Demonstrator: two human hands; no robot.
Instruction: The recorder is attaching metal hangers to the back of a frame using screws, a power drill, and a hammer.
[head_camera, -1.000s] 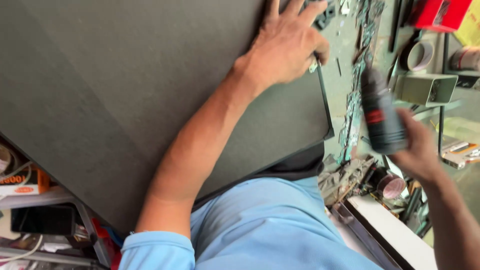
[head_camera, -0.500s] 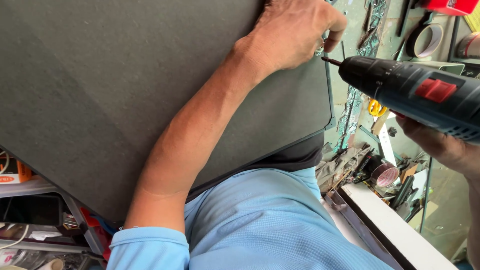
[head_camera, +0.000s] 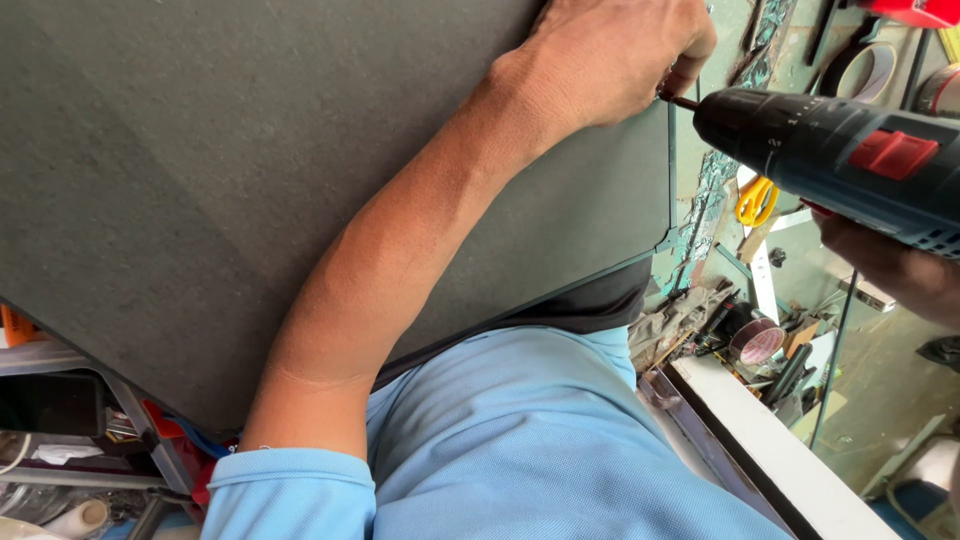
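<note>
Grey panel (head_camera: 250, 170), screw going in at its corner.
Left hand (head_camera: 610, 55) pinches the bit (head_camera: 680, 101); right hand (head_camera: 890, 270) grips the drill (head_camera: 850, 160). Best kept square.

The drill (head_camera: 850, 160) runs off frame and hides the right hand (head_camera: 890, 270).

Matt, felt-like dark panel (head_camera: 250, 170) — smooth plastic drill (head_camera: 850, 165) body.

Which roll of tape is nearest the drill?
The grey-edged tape roll hanging just above the drill; the pinkish roll lies much lower among bench clutter.
</note>
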